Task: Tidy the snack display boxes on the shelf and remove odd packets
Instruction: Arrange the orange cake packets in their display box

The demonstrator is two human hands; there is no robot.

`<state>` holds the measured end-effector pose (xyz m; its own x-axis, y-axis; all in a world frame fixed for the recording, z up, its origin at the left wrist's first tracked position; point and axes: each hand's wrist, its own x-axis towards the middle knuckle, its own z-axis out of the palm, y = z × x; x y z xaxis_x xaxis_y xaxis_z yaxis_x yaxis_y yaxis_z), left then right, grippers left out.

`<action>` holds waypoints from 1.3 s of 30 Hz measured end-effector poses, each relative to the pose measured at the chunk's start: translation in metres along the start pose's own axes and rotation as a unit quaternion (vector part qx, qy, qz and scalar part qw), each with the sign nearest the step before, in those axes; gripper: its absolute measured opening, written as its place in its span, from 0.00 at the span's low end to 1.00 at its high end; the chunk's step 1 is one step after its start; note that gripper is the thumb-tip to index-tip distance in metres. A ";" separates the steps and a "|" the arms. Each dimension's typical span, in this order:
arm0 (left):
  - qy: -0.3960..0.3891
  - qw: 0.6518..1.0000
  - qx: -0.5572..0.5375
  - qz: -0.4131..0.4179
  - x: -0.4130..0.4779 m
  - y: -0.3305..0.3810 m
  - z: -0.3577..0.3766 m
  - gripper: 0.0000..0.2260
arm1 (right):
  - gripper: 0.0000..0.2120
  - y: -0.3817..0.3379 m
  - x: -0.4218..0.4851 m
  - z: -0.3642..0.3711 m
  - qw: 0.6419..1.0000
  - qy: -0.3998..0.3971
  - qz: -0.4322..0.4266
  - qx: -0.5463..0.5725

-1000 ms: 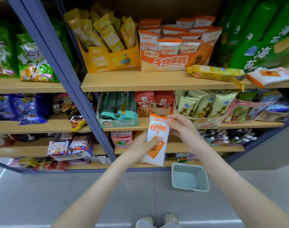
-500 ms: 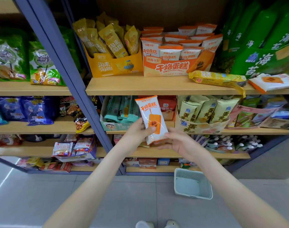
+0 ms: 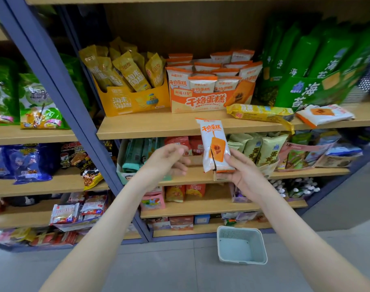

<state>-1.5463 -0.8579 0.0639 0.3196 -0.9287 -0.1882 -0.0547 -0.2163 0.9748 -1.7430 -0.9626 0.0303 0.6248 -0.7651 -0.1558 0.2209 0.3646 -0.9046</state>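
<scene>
The right hand (image 3: pixel 241 173) holds a white and orange cake packet (image 3: pixel 214 144) by its bottom end, with fingers and thumb curled round it. The cake packet stands almost upright in the air, in front of the edge of the wooden shelf (image 3: pixel 148 127), with its top leaning a little to the left. The left hand (image 3: pixel 169 161) is just beside it on the left and does not touch it. Its fingers are loosely bent and it holds nothing. Up on the shelf sits an orange box (image 3: pixel 201 101) full of packets that look the same, standing in rows. A yellow box (image 3: pixel 131 102) of yellow packets stands right next to it on the left. A long yellow packet (image 3: pixel 260 111) lies flat on the shelf by the orange box's right front corner, and one end hangs over the edge. A flat white packet (image 3: pixel 325 113) lies further right, in front of the tall green bags (image 3: pixel 306 60). A pale blue basket (image 3: pixel 241 245) sits on the grey floor (image 3: pixel 179 270) below the hands.
</scene>
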 end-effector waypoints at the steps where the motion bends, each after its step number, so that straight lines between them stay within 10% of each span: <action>1: -0.006 1.000 -0.004 -0.005 0.001 0.003 0.005 0.11 | 0.19 -0.002 0.001 0.000 1.000 0.002 -0.007 -0.008; 21: 0.144 0.970 0.146 0.127 0.051 0.023 -0.006 0.05 | 0.16 -0.041 0.080 0.041 0.902 0.048 -0.190 -0.385; 32: 0.209 0.944 0.221 0.128 0.106 0.046 0.029 0.04 | 0.13 -0.060 0.146 0.014 0.636 0.032 -0.379 -0.672; 35: 0.230 0.898 0.334 0.170 0.116 0.051 0.039 0.09 | 0.17 -0.083 0.137 0.014 0.604 0.073 -0.488 -0.626; 39: 0.369 0.720 0.458 0.368 0.124 0.069 0.040 0.10 | 0.27 -0.105 0.144 0.002 0.566 0.125 -0.512 -0.635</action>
<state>-1.5480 -1.0003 0.1034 0.2821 -0.5545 0.7829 -0.9593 -0.1690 0.2260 -1.6751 -1.1099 0.1040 0.4963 -0.3397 0.7989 -0.4435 -0.8903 -0.1031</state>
